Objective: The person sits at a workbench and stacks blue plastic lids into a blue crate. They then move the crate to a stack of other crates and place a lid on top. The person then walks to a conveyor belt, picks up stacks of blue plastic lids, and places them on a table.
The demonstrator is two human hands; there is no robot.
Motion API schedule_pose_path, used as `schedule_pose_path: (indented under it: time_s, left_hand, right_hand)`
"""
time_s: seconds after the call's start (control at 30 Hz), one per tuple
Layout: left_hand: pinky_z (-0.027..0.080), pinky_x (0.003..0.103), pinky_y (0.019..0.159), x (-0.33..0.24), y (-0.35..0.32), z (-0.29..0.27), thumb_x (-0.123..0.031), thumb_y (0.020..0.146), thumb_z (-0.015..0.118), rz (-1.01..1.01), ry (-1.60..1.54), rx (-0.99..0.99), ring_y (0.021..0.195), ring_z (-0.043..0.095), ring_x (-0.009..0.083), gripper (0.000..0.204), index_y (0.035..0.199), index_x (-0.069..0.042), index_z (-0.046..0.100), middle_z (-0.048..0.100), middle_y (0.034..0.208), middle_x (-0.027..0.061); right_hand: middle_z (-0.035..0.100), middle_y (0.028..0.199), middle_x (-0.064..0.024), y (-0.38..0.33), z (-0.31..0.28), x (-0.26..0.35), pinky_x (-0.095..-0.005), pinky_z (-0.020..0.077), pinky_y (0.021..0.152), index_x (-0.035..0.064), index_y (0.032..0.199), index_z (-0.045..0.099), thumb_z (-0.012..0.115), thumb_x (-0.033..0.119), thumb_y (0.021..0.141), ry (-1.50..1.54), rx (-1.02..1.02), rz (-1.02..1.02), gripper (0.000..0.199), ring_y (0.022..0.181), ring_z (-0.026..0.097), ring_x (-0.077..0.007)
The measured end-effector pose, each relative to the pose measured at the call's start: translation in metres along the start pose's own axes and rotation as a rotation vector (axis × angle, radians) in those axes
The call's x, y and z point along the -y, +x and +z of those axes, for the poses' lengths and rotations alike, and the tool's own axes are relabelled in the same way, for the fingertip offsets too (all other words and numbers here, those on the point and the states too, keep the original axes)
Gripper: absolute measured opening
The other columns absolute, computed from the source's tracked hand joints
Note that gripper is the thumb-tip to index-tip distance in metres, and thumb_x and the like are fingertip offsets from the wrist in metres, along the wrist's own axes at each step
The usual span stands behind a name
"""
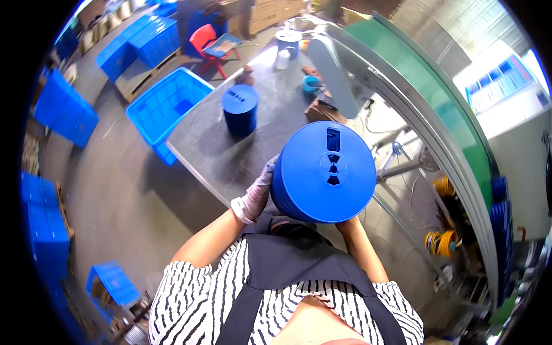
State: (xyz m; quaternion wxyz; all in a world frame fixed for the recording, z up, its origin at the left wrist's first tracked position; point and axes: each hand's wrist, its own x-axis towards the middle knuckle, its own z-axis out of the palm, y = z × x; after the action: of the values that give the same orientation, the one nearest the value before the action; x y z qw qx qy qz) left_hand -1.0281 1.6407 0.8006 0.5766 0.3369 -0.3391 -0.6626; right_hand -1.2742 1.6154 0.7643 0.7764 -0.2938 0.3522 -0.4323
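Head view: I look down on both my forearms, coming up from below, with one large stack of blue slotted discs (pixel 322 192) between my hands.
Blue stack: in front of my apron (pixel 299 261), its round top facing up toward me; the top has a rectangular slot near its far edge and smaller dark cut-outs around the centre.
Left hand: my gloved left hand (pixel 257 192) is against the left side of the stack, its fingers clamped on that side, the tips partly hidden.
Right hand: my right hand (pixel 348 224) goes under the near right edge; the stack covers its fingers, so I cannot tell whether they are apart or together.
Grey surface: ahead and to the left, this surface (pixel 198 144) carries a second blue stack (pixel 240 102), upright and well apart from mine.
Far end of the surface: a white bottle (pixel 282 60) stands just beside a blue-and-white tub (pixel 288 41); a teal cup (pixel 311 85) is nearer.
Blue crate: an open crate (pixel 164 100) is beside the surface's left edge, with a red chair (pixel 203 38) beyond it.
Right side: a green belt (pixel 454 115) curves along a metal frame; yellow spools (pixel 441 243) sit below it.
Clothing: striped sleeves (pixel 184 296) beside the dark apron.
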Motion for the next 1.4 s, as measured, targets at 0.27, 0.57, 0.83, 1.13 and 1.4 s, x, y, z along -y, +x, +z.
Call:
schedule_pose_path:
  time_s: [0.27, 0.57, 0.83, 1.13, 1.4]
  left_hand:
    - [0.026, 0.035, 0.108, -0.025, -0.095, -0.123, -0.057, 0.09, 0.043, 0.02, -0.17, -0.279, 0.126, 0.037, 0.0205, 0.072, 0.139, -0.005, 0.032, 0.041, 0.137, 0.0079]
    - [0.042, 0.042, 0.098, 0.031, -0.061, -0.271, -0.052, 0.089, 0.048, 0.149, -0.489, -0.393, 0.116, 0.05, 0.0268, 0.065, 0.135, -0.006, 0.038, 0.05, 0.13, 0.0109]
    - [0.04, 0.043, 0.1, 0.087, -0.009, -0.456, -0.046, 0.091, 0.048, 0.113, 0.362, -0.702, 0.117, 0.049, 0.0275, 0.06, 0.135, -0.007, 0.038, 0.048, 0.132, 0.0121]
    - [0.036, 0.041, 0.102, 0.126, 0.044, -0.631, -0.049, 0.09, 0.046, 0.152, 0.014, -0.874, 0.12, 0.046, 0.0267, 0.062, 0.136, -0.007, 0.038, 0.046, 0.134, 0.0113]
    - [0.032, 0.039, 0.105, 0.144, 0.068, -0.638, -0.053, 0.089, 0.044, 0.195, -0.211, -0.928, 0.122, 0.043, 0.0258, 0.065, 0.136, -0.008, 0.037, 0.045, 0.136, 0.0102]
  right_hand:
    - [0.05, 0.128, -0.0108, 0.044, 0.089, -0.101, -0.0376, 0.0415, 0.097, 0.0052, 0.131, 0.042, 0.054, 0.04, 0.088, -0.048, 0.171, 0.247, 0.057, 0.117, 0.049, -0.022]
    - [0.041, 0.137, -0.0079, 0.205, 0.136, -0.202, -0.0379, 0.0279, 0.106, 0.0117, 0.138, 0.035, 0.044, 0.057, 0.089, -0.214, 0.194, 0.477, 0.067, 0.126, 0.037, -0.0221]
    - [0.032, 0.144, -0.0075, 0.371, 0.145, -0.359, -0.0378, 0.0165, 0.111, 0.0118, 0.14, 0.031, 0.036, 0.056, 0.093, -0.134, 0.326, 0.425, 0.065, 0.134, 0.026, -0.0221]
    - [0.04, 0.139, -0.0058, 0.496, 0.153, -0.484, -0.0342, 0.0294, 0.104, 0.0104, 0.142, 0.028, 0.031, 0.06, 0.093, -0.178, 0.245, 0.314, 0.07, 0.126, 0.037, -0.0197]
    - [0.039, 0.139, -0.0045, 0.525, 0.117, -0.512, -0.035, 0.0269, 0.104, 0.0123, 0.142, 0.029, 0.024, 0.056, 0.095, -0.426, 0.219, 0.354, 0.063, 0.125, 0.036, -0.0188]
